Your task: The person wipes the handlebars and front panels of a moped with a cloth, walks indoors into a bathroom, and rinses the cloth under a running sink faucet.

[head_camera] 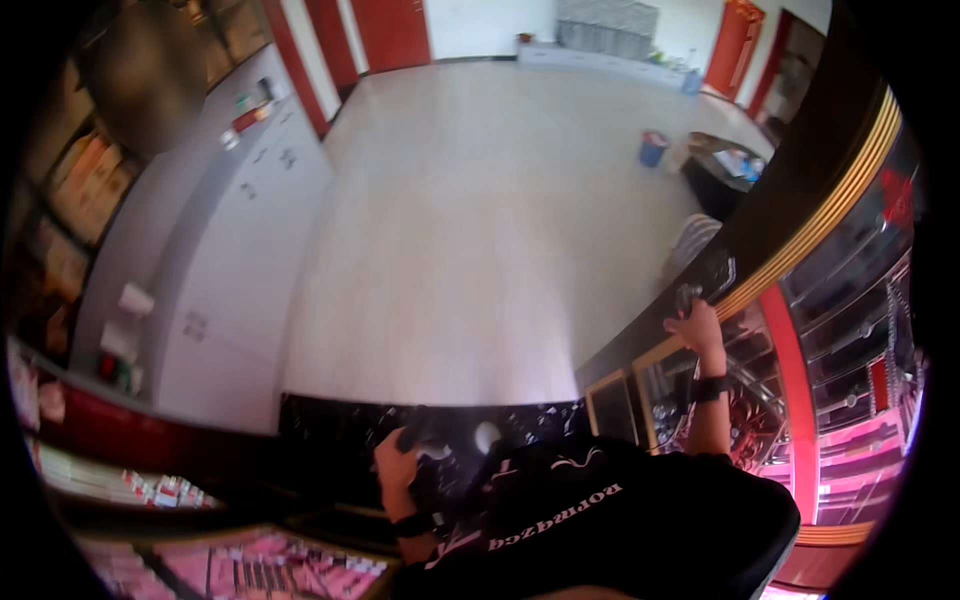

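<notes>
My left hand (397, 469), low in the view, has its fingers closed around a dark object (414, 435) whose kind I cannot tell. Off to the right, my right hand (699, 327) reaches toward the dark door edge with its gold trim (810, 247). A dark metal door handle (688, 296) stands at its fingertips; blur hides whether the fingers grip it. Each wrist wears a black band. Between the hands and my black shirt, a speckled black stone threshold (337, 420) crosses the doorway.
Ahead spreads a pale tiled floor (465, 210). White cabinets (232, 277) line the left side, with small things on top. A blue bin (652, 148) and a dark table (712, 180) stand at the right. Red doors (391, 34) are at the back.
</notes>
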`<state>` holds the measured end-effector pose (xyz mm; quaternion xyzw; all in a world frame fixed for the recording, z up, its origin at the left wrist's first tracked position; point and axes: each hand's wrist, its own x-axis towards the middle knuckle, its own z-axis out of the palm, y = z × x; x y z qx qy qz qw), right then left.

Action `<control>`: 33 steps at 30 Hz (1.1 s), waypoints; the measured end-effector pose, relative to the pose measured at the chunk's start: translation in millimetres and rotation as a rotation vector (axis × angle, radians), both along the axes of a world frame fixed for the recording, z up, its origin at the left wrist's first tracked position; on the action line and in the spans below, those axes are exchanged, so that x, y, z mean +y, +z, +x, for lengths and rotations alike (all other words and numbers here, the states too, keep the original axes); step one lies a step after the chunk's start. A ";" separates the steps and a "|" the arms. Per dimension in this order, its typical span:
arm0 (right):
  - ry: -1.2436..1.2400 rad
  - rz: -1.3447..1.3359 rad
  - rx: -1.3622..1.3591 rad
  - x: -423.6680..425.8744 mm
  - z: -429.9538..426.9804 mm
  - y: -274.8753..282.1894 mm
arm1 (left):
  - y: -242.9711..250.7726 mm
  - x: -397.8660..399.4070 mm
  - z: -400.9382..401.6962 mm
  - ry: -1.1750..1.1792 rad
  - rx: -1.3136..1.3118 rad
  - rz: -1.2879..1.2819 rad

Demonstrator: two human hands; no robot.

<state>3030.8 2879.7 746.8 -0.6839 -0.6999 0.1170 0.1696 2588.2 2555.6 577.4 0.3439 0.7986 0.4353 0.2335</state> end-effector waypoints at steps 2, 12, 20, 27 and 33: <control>-0.258 -0.089 -0.220 10.4 -10.7 -0.8 | -1.3 42.0 -47.9 -0.033 -0.075 -0.012; -1.158 0.077 -0.427 43.9 -27.3 -26.5 | 50.8 292.0 -243.6 -0.376 -0.242 -0.043; -1.633 0.041 -0.419 61.2 -27.3 -10.9 | 41.2 473.4 -331.7 -0.359 -0.121 0.007; -1.555 -0.052 -0.450 16.4 -28.5 -32.6 | 8.6 627.3 -396.7 -0.313 0.125 -0.003; -1.696 -0.216 -0.497 -72.4 -137.7 -49.0 | 18.7 776.3 -405.5 -0.385 0.083 0.100</control>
